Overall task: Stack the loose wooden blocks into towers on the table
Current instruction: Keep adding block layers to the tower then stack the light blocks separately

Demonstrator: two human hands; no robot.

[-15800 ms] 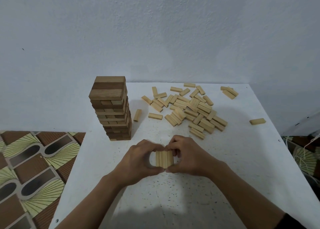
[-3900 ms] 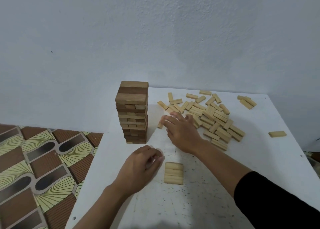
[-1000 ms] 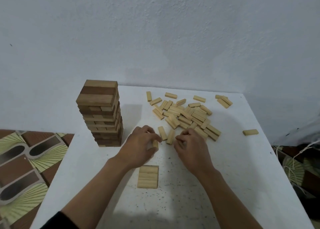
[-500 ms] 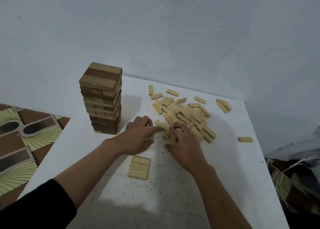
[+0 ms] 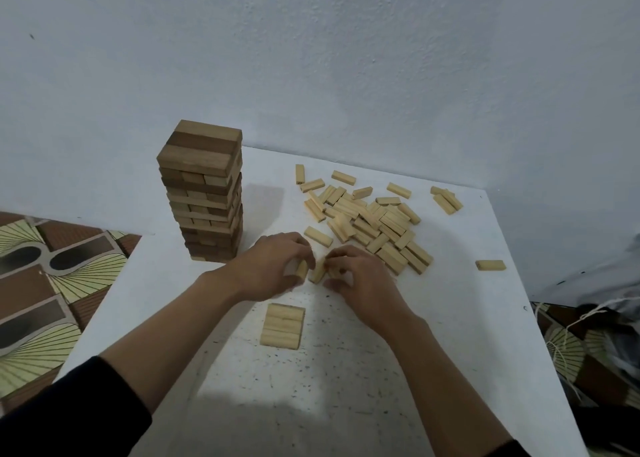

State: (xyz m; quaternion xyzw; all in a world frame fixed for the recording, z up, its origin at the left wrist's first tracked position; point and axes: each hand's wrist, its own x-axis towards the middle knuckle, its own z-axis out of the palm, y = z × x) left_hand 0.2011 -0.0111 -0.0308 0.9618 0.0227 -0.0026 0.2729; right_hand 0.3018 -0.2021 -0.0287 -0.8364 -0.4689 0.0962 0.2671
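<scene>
A tall tower (image 5: pixel 204 193) of brown and pale blocks stands at the table's back left. Several loose pale blocks (image 5: pixel 374 219) lie in a pile at the back middle. A flat layer of three pale blocks (image 5: pixel 283 325) lies near the table's middle. Just behind it my left hand (image 5: pixel 273 266) grips a pale block (image 5: pixel 300 269), fingers curled round it. My right hand (image 5: pixel 360 276) pinches other pale blocks (image 5: pixel 318 272) beside it; how many it holds is hidden by its fingers. Both hands meet above the table surface.
The white table (image 5: pixel 381 370) is speckled and ends at a wall behind. A single block (image 5: pixel 490 265) lies near the right edge, and two more (image 5: pixel 446 200) at the back right. Patterned floor (image 5: pixel 41 283) shows to the left, string and cloth (image 5: pixel 595 311) to the right.
Both hands have drawn back from the pile's near edge toward me, carrying blocks, and now meet just behind the flat three-block layer. The camera view has shifted.
</scene>
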